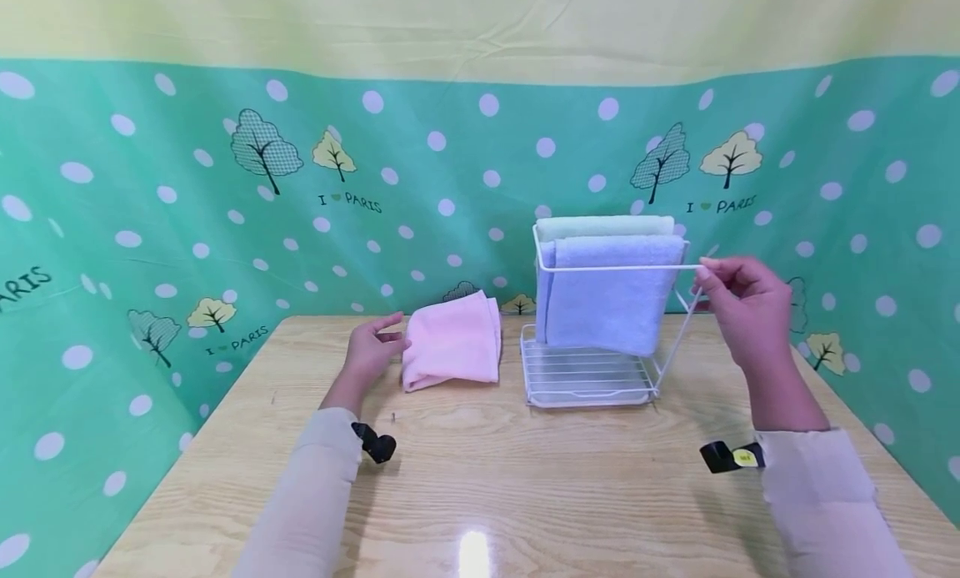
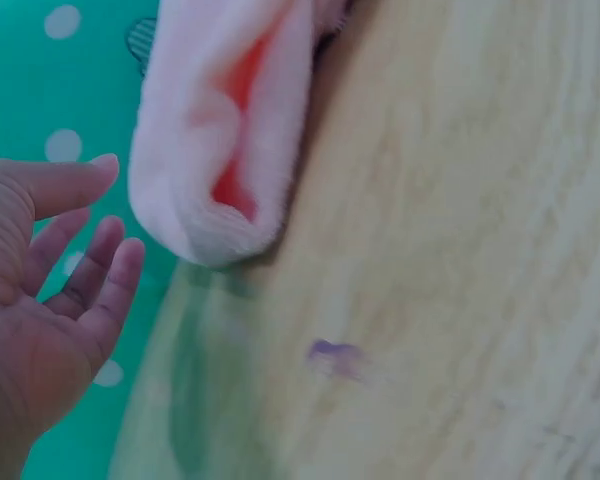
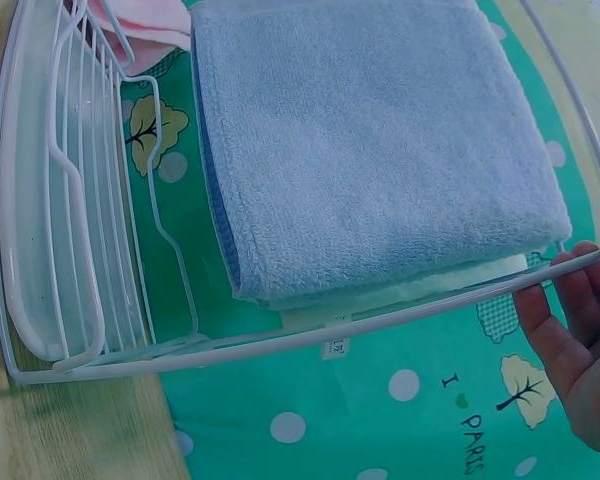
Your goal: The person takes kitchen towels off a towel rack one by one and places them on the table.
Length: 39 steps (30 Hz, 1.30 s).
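As a pale left sleeve (image 1: pixel 307 495) stretches over the left half of the worktop (image 1: pixel 570 478), a black device (image 1: pixel 381 447) at its cuff, the left hand (image 1: pixel 369 349) is near the back edge, inward from the back left corner. Its fingers are loosely extended, with nothing in their grasp, and the fingertips are just beside the left end of a folded pink towel (image 1: pixel 452 340). That towel is by the back edge, left of its middle; the left wrist view shows a gap in its fold. To its right, towards the back right corner, stands a white wire rack (image 1: pixel 588 404) with a slatted base. On it hang 2 folded towels: a blue towel (image 1: pixel 607 299) nearer, a pale green towel (image 1: pixel 603 225) farther back, both behind the front bar (image 1: pixel 622 268). The right hand (image 1: pixel 753 307) pinches that bar's right corner between thumb and bent fingers. Its pale right sleeve (image 1: pixel 825 495) lies over the worktop's right side. Behind hangs a green curtain (image 1: pixel 420 178) with white dots and trees.
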Motion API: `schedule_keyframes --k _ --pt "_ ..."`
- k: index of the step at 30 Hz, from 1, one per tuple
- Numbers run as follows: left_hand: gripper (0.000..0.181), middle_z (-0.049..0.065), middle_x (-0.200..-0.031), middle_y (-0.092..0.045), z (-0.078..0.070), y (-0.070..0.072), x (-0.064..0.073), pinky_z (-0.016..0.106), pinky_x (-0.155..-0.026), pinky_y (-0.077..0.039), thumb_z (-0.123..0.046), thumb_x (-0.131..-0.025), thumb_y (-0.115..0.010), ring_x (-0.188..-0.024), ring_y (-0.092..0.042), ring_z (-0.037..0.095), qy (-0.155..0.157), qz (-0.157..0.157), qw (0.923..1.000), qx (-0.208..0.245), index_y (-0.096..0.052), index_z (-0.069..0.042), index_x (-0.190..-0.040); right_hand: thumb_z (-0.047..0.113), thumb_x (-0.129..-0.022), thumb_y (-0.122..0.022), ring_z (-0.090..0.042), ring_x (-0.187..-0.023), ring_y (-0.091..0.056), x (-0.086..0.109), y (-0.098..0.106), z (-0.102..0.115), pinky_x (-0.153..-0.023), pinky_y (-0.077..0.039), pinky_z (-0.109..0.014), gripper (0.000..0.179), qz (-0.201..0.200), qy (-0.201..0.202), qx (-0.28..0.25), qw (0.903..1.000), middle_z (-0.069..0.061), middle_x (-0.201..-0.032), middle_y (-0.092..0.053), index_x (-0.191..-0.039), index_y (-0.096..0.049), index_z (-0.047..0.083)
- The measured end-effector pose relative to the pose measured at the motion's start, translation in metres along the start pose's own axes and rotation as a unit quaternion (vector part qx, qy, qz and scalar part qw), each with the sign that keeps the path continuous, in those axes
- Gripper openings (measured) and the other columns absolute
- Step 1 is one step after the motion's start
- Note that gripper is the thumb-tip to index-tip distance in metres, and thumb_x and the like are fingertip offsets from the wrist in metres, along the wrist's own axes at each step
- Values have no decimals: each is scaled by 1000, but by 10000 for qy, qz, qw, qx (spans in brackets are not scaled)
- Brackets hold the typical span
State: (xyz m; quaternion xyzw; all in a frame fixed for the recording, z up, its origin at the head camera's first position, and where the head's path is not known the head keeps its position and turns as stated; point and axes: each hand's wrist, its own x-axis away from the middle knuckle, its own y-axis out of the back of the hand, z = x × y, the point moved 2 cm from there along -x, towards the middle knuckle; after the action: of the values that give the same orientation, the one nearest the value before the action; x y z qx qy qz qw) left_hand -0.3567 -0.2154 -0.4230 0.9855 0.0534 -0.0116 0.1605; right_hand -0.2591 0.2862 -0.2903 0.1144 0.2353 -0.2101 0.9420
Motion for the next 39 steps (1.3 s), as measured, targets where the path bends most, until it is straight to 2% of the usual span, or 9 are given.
schedule_keyframes --k 5,9,13,17,26,31,39 --pt "58 7 -143 -50 -16 3 2 33 -94 -51 -2 -83 -75 -121 -55 31 -282 36 9991 305 -57 -12 -137 15 -91 -69 -17 -80 -61 1 1 -1 -67 -56 -19 26 1 -28 -189 9998 -1 -92 -65 -112 -67 -1" --pt "59 8 -142 -51 -27 1 4 36 -96 -50 0 -82 -76 -125 -52 34 -445 214 9978 450 -57 -11 -137 18 -92 -68 -18 -82 -62 2 1 0 -68 -56 -19 26 18 31 27 10000 -1 -93 -65 -112 -68 2" --pt "60 8 -141 -52 -38 -2 7 38 -96 -50 -4 -82 -77 -125 -52 34 -515 356 9973 391 -57 -14 -138 18 -93 -67 -18 -83 -62 1 0 -1 -68 -56 -19 26 29 53 140 9999 1 -93 -65 -113 -68 2" --pt "59 6 -138 -53 -51 -6 9 39 -95 -50 -8 -82 -79 -123 -53 28 -533 447 9972 264 -59 -20 -136 16 -92 -68 -16 -81 -61 1 1 -1 -67 -56 -19 27 36 26 -53 10000 0 -92 -65 -113 -67 0" --pt "58 5 -136 -55 -78 -17 19 36 -91 -53 -8 -82 -79 -121 -55 25 -999 664 9924 261 -60 -21 -135 15 -92 -68 -14 -79 -62 2 1 0 -67 -56 -18 25 62 100 -187 9998 -1 -91 -65 -112 -68 1" --pt "58 5 -135 -56 -87 -22 24 34 -90 -53 -7 -81 -79 -119 -56 26 -1122 734 9904 337 -60 -17 -135 15 -92 -68 -14 -79 -62 2 2 0 -67 -56 -19 24 61 126 -214 9997 -1 -91 -65 -111 -69 2" --pt "56 8 -134 -57 -97 -25 28 36 -92 -53 -8 -81 -80 -121 -55 26 -1277 925 9866 431 -61 -15 -134 19 -92 -67 -15 -83 -62 3 0 0 -69 -56 -19 27 18 37 119 9999 0 -94 -65 -114 -68 4"
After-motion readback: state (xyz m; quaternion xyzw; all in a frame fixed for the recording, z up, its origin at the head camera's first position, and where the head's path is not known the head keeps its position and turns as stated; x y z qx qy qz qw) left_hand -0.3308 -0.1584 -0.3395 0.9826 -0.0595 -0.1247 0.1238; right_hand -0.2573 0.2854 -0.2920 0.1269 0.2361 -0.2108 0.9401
